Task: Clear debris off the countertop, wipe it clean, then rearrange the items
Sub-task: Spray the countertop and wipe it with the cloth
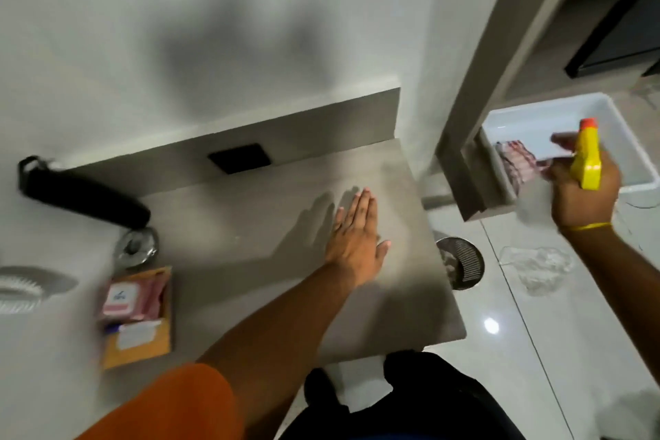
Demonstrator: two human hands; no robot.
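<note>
My left hand (357,232) lies flat on the grey countertop (250,225), fingers together and stretched out, holding nothing. My right hand (582,189) is off the counter to the right, above the floor, gripping a yellow spray bottle (587,157) with an orange cap. Just behind that hand a pink striped cloth (518,161) lies in a white plastic bin (614,125). On the counter's left part sit a black bottle (82,193) lying on its side, a small metal dish (137,246), and a pink wipes pack (128,300) on a brown envelope (143,343).
A black socket plate (239,158) is set in the counter's back ledge. A metal waste bin (462,261) stands on the tiled floor by the counter's right edge, with a crumpled clear plastic bag (535,264) beside it. A white brush (21,289) is blurred at far left.
</note>
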